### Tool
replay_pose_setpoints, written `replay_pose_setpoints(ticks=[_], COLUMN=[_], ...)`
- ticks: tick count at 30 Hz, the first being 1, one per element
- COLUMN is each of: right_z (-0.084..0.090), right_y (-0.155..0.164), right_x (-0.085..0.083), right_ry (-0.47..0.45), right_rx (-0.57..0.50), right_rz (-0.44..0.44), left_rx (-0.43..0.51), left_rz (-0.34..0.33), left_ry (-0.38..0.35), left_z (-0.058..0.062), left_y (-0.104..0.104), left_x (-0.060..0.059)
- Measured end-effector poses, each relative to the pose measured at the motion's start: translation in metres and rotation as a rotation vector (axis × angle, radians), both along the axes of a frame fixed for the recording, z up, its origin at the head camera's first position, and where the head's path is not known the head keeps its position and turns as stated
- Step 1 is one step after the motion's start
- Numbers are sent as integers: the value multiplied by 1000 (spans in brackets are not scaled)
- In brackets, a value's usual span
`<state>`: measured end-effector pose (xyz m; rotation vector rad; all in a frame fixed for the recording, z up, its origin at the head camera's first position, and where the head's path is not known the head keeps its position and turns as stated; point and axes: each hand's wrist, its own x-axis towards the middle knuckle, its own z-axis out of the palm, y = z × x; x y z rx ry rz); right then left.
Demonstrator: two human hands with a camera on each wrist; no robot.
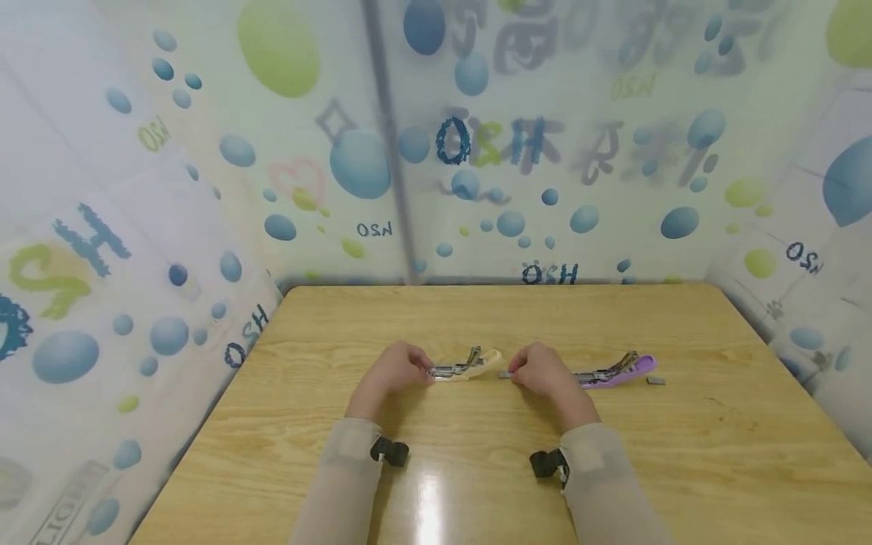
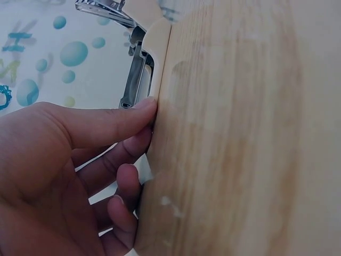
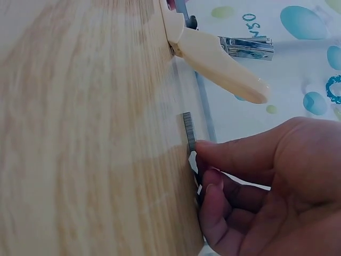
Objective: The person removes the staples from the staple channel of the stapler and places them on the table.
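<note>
A cream stapler (image 1: 492, 362) lies opened up on the table, its metal parts exposed and its handle swung back to the right. At its left end my left hand (image 1: 398, 369) pinches the base between thumb and forefinger, as the left wrist view shows by the stapler's cream body (image 2: 154, 42). Just right of that stapler, my right hand (image 1: 543, 371) pinches a grey strip of staples (image 3: 188, 129) at one end. The strip stays low at the tabletop; whether it touches the wood I cannot tell. Its held end is hidden by the fingers.
Behind my right hand lies a purple stapler (image 1: 640, 367), likewise opened, partly hidden by the hand. A second grey strip of staples (image 1: 656, 381) rests to its right. The wooden table (image 1: 477, 469) meets a patterned curtain (image 1: 593, 151) at the back and sides.
</note>
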<state>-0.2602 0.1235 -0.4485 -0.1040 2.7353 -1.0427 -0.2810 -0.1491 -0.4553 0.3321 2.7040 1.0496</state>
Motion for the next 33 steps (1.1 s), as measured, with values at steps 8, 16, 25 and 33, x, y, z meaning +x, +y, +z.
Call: replay_pose_setpoints(ticks=[8, 16, 25, 33], right_z=[2, 8, 49, 117], right_y=[2, 8, 26, 84], right_x=[2, 3, 1, -7], right_ry=[-13, 8, 37, 189], right_rx=[3, 3, -10, 189], right_rz=[-20, -13, 78, 136], left_rx=[2, -14, -32, -56], left_rz=[-12, -16, -41, -163], left_ry=[-8, 11, 24, -57], left_z=[-1, -2, -1, 9], left_y=[1, 1, 1, -20], left_x=[0, -1, -1, -8])
